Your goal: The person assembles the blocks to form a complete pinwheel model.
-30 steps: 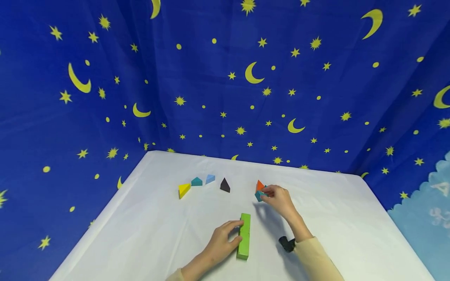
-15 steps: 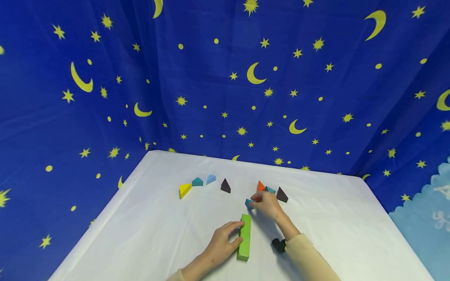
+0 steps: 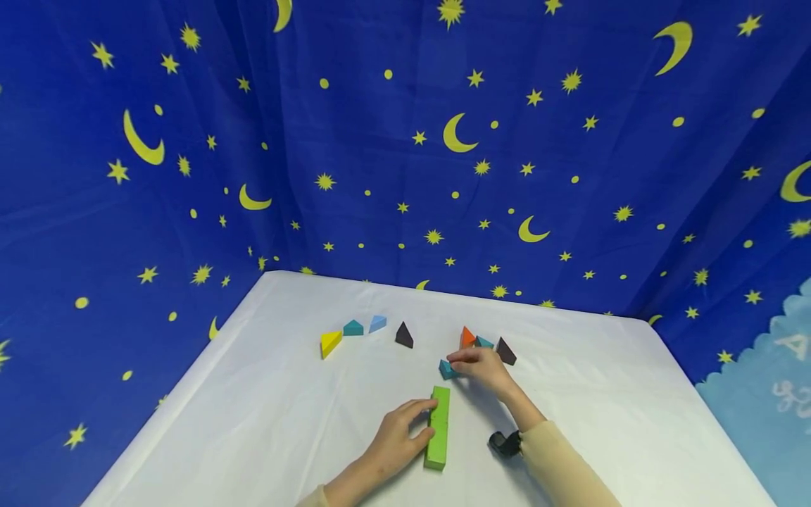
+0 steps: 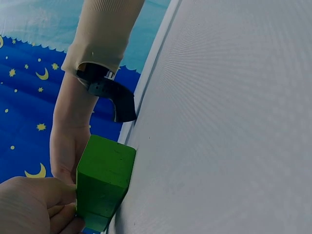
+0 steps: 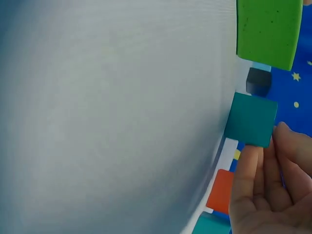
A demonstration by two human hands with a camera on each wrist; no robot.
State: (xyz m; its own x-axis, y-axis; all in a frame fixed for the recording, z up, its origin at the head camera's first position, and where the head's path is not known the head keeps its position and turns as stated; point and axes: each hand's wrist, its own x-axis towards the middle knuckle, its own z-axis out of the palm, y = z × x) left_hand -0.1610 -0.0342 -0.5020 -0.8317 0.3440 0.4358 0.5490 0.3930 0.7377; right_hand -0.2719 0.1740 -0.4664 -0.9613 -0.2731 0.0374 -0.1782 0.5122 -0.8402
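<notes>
A long green block [image 3: 438, 429], with a seam across its middle, lies on the white table in the head view. My left hand [image 3: 398, 438] rests its thumb and index fingertips against the block's left side. In the left wrist view the near end of the green block [image 4: 107, 161] stands beside the fingers. Just beyond the block's far end, my right hand [image 3: 484, 370] pinches a teal triangular block [image 3: 446, 370] low over the table. The right wrist view shows a square face of this teal block [image 5: 252, 119] at the fingertips.
Behind the right hand stand an orange block [image 3: 467, 337], another teal block [image 3: 484, 342] and a black block [image 3: 505, 351]. Further left are a second black block [image 3: 404, 336], a light blue block [image 3: 377, 323], a teal wedge [image 3: 353, 328] and a yellow block [image 3: 331, 343]. A starry blue curtain [image 3: 380, 141] backs the table.
My right hand has drawn the teal block left and toward me, away from the orange block, and has since nearly stopped. The left hand keeps its place at the green block.
</notes>
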